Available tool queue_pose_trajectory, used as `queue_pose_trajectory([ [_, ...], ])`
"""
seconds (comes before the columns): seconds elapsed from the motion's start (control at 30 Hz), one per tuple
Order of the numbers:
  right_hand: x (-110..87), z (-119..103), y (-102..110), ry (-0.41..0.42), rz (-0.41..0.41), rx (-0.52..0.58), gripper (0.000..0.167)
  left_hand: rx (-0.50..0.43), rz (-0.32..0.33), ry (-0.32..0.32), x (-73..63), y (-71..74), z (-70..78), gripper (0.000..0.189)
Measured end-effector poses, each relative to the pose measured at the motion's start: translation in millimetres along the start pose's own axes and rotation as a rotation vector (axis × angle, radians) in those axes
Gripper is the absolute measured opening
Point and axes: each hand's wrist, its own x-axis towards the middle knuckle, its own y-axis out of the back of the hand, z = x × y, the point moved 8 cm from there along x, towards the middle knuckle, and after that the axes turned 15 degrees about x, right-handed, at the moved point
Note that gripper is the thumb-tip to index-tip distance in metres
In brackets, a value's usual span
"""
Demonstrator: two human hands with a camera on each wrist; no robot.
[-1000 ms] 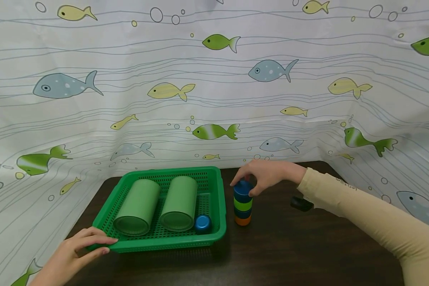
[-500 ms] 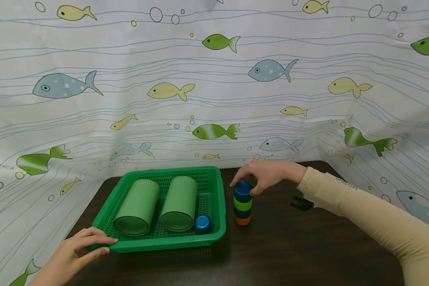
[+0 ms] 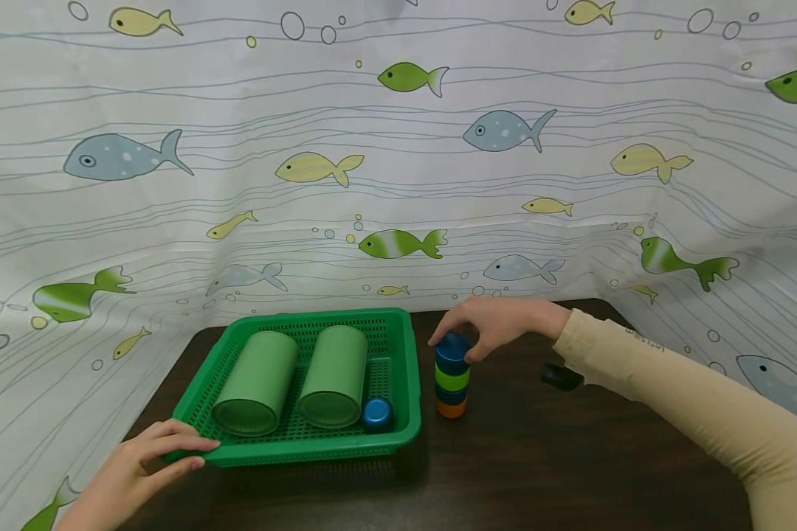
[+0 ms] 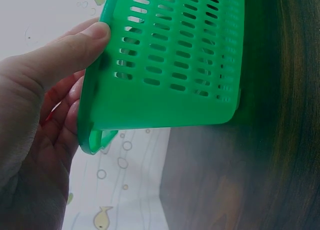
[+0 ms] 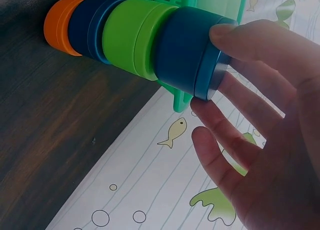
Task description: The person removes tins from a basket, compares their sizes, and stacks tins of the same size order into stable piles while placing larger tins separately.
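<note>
A stack of cups stands on the dark table, right of the green basket [image 3: 305, 452]. From the bottom up it has an orange cup [image 3: 451, 409], a dark blue one [image 5: 89, 29], a lime green one [image 3: 452, 380] and a blue cup [image 3: 450, 363]. My right hand [image 3: 498, 324] pinches the top blue cup by its upper edge, thumb on one side and fingers on the other. At the basket's near left corner, my left hand [image 3: 142, 464] grips the rim, thumb outside and fingers over the far side in the left wrist view.
Two pale green cylinders [image 3: 255, 383] lie side by side in the basket, with a small blue cup [image 3: 377, 414] in its near right corner. A black object [image 3: 561, 377] shows under the right sleeve. A fish-print sheet [image 3: 398, 184] hangs behind the table [image 3: 571, 457].
</note>
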Motion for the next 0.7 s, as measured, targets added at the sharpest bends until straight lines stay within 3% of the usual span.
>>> queue_pose_trajectory([
  [0.4, 2.2, -2, 3, 0.001, -0.023, 0.004, 0.055, 0.009, 0.000, -0.002, 1.4, 0.9, 0.9, 0.051],
  [0.7, 22.5, -32, 1, 0.028, -0.078, -0.082, 0.052, -0.003, 0.001, -0.012, -0.1, -0.4, -0.1, 0.052],
])
